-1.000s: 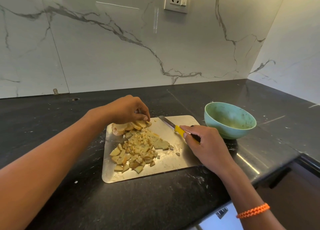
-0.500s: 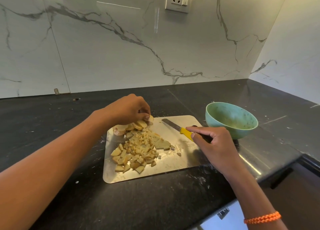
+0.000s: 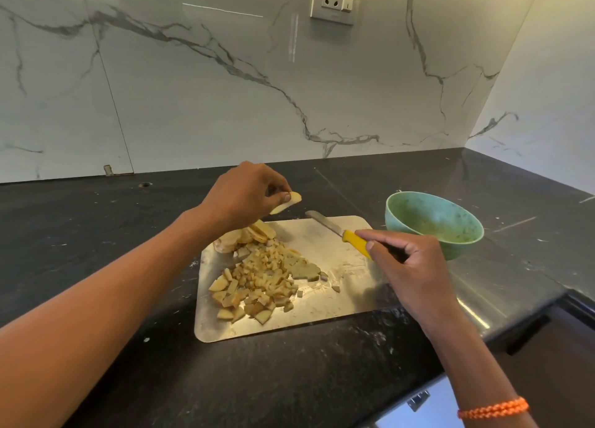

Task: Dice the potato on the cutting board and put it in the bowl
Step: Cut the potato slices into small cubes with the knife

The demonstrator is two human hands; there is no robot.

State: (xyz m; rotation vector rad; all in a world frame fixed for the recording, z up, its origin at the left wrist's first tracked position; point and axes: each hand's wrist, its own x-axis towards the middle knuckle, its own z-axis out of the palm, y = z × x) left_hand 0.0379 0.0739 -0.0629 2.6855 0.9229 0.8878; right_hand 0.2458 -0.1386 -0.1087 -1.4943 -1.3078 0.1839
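Since a second ago the left hand (image 3: 244, 195) has risen off the stack of uncut slices (image 3: 254, 232) and now pinches one potato slice (image 3: 287, 203) between thumb and fingertips, held in the air above the far-left corner of the cutting board (image 3: 325, 311). The slice's long axis runs roughly left-low to right-high, its free end pointing toward the knife (image 3: 335, 229). The rest of the potato lies on the board: the remaining slices at the far-left edge, and the diced pile (image 3: 260, 282) spread down the left half, with a few stray cubes to its right.

The right hand (image 3: 409, 269) grips the yellow handle, fingers curled round it, the blade angled away to the upper left; whether its tip touches the board I cannot tell from this angle. The bare stretch of board between blade and pile looks like the likely landing spot for the slice, so the left hand would carry it rightward and down. The bowl (image 3: 434, 224) stands just beside the board's far-right corner on the dark countertop (image 3: 96, 234), apparently holding no potato yet.
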